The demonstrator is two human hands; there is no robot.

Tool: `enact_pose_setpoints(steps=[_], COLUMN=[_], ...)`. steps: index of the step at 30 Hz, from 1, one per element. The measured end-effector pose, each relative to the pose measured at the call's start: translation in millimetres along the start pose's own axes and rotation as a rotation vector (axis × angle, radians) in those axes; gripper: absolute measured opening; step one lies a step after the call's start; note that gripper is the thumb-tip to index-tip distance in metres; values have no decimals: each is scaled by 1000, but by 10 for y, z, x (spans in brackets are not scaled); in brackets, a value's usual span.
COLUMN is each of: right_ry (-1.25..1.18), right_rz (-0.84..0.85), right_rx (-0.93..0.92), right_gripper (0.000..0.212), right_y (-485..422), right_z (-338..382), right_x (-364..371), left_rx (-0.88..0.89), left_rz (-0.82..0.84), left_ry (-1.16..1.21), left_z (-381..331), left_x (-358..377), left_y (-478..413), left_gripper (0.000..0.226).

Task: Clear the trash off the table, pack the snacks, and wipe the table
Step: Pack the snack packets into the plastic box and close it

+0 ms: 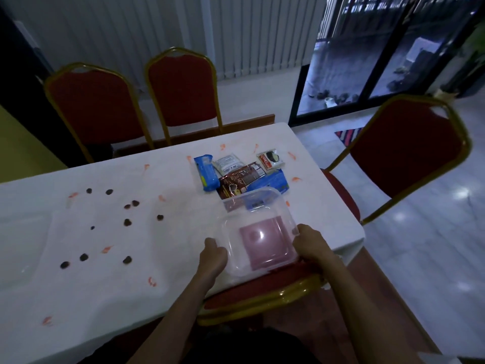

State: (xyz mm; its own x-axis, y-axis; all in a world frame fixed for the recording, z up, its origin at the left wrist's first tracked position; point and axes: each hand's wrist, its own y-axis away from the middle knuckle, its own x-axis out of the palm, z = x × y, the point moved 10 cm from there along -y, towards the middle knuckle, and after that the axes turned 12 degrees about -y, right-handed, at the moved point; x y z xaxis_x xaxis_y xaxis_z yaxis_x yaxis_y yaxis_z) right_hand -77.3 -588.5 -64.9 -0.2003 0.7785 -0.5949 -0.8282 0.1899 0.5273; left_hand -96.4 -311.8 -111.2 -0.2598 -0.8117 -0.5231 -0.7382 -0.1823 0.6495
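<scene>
Head: container (259,232) between left hand (214,254), right hand (308,244).

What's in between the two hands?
The head view shows a clear plastic box between the left hand and the right hand, which hold its sides. A pink square shows through it.

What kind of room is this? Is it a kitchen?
Probably a dining or function room, not a kitchen: a long table under a white cloth, red padded chairs with gold frames around it, and a glass sliding door beside vertical blinds.
</scene>
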Motion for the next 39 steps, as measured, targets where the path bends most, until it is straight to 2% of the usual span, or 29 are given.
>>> enact_pose_setpoints(steps=[10, 15, 18, 21, 24, 26, 29, 32, 36, 39], right_ry=[307, 364, 430, 526, 591, 554, 423, 384, 591, 765], right_rz=[102, 150, 233, 345, 310, 230, 238, 212, 194, 164], right_rx=[65, 72, 77, 47, -52, -194, -420, -523, -712, -804], right_gripper=[26, 33, 32, 36, 38, 34, 39, 44, 39, 42], right_y=[-298, -384, -381, -446, -670, -822, -1020, -1303, -1555, -1672], right_z=[-108, -26, -42, -28, 192, 502, 948, 1190, 1307, 1260], right_x=[62, 103, 134, 109, -87, -230, -285, -275, -106, 5], left_rx=[34, 54, 27, 23, -10, -19, -6, 21, 54, -10], left_rz=[25, 35, 43, 1, -82, -157, -418, -628, -715, -760], left_ry=[-118, -157, -175, -157, -81, -32, 50, 134, 114, 150], left_z=[-96, -203, -206, -158, -147, -188, -348, -511, -575, -453], left_x=[19, 52, 60, 4, -40, -55, -172, -233, -93, -79], left_y=[51, 30, 67, 14, -4, 28, 153, 361, 506, 569], left_gripper=[28, 38, 41, 31, 20, 29, 48, 43, 37, 38])
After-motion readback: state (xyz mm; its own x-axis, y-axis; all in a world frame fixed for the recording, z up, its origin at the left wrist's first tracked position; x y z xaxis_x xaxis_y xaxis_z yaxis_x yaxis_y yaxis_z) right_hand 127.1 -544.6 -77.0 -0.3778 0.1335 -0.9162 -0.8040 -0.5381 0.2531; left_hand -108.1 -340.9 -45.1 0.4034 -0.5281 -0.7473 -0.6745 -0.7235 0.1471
